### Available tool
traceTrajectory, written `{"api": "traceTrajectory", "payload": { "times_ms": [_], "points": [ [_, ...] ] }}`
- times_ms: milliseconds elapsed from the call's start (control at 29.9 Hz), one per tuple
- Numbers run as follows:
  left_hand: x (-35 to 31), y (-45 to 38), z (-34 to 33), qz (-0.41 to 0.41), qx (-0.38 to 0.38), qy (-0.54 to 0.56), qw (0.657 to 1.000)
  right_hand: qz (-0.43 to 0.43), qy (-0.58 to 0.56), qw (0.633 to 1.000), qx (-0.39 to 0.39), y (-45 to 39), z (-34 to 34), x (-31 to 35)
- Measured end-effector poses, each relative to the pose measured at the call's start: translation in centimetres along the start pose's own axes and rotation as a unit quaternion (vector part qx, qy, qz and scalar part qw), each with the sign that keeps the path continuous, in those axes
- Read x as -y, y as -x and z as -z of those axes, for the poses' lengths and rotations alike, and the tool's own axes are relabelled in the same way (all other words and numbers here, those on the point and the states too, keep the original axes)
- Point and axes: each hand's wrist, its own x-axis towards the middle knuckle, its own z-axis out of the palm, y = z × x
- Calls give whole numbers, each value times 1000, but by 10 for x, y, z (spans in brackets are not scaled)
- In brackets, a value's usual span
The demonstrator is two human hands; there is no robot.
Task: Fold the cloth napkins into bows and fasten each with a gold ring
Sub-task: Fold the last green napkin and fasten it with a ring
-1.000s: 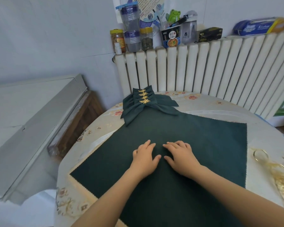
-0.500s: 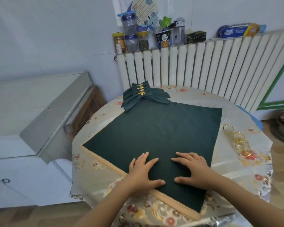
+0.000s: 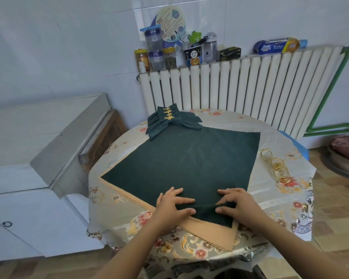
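A dark green napkin (image 3: 189, 164) lies spread flat on the round table, on top of a tan cloth (image 3: 212, 232) whose edge shows at the near side. My left hand (image 3: 173, 206) and my right hand (image 3: 236, 204) sit close together on the napkin's near corner. Each pinches a low ridge of the cloth between thumb and fingers. A stack of finished green bows (image 3: 169, 121) with gold fastenings lies at the table's far edge. Several loose gold rings (image 3: 278, 168) lie in a row to the right of the napkin.
The table wears a floral cover (image 3: 113, 196). A white radiator (image 3: 240, 87) stands behind it, with jars and boxes (image 3: 159, 55) on top. A grey cabinet (image 3: 65, 141) stands to the left, and a round floor cushion (image 3: 347, 150) lies at the far right.
Both hands slid from the napkin's middle toward me to its near corner. They lay flat before and now pinch up a ridge of cloth. The view has pulled back.
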Motion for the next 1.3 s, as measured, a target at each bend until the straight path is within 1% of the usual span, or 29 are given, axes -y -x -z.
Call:
{"api": "traceTrajectory", "payload": {
  "times_ms": [100,234,401,501,568,635,702,802,869,969,1002,1102,1303],
  "points": [
    [-3,3,1,-21,15,45,999,-5,5,1000,-3,-3,3,0],
    [-11,4,4,-39,45,98,993,-9,-37,999,19,-9,9,5],
    [-19,2,6,-74,21,69,995,-9,-17,999,36,-13,10,4],
    [-19,3,8,-75,24,75,994,1,-16,999,48,-12,10,1],
    [-20,2,9,-82,33,78,993,8,-38,997,60,-7,12,3],
    [-22,2,10,-79,22,80,993,12,-85,993,78,1,19,8],
    [-23,1,11,-69,-8,73,995,3,-135,986,94,10,26,11],
    [-26,1,12,-62,-46,22,997,11,-160,980,120,16,33,12],
    [-27,1,11,-63,-62,-5,996,24,-140,984,103,14,33,9],
    [-29,2,16,-74,-90,-37,993,31,-90,995,19,6,30,2],
    [-30,2,19,-80,-100,-44,991,33,-82,996,8,4,29,0],
    [-29,6,31,-89,-125,-53,987,44,-71,997,-4,6,32,9],
    [-30,19,46,-95,-124,-105,982,72,-62,996,1,10,32,28]
  ]
}}
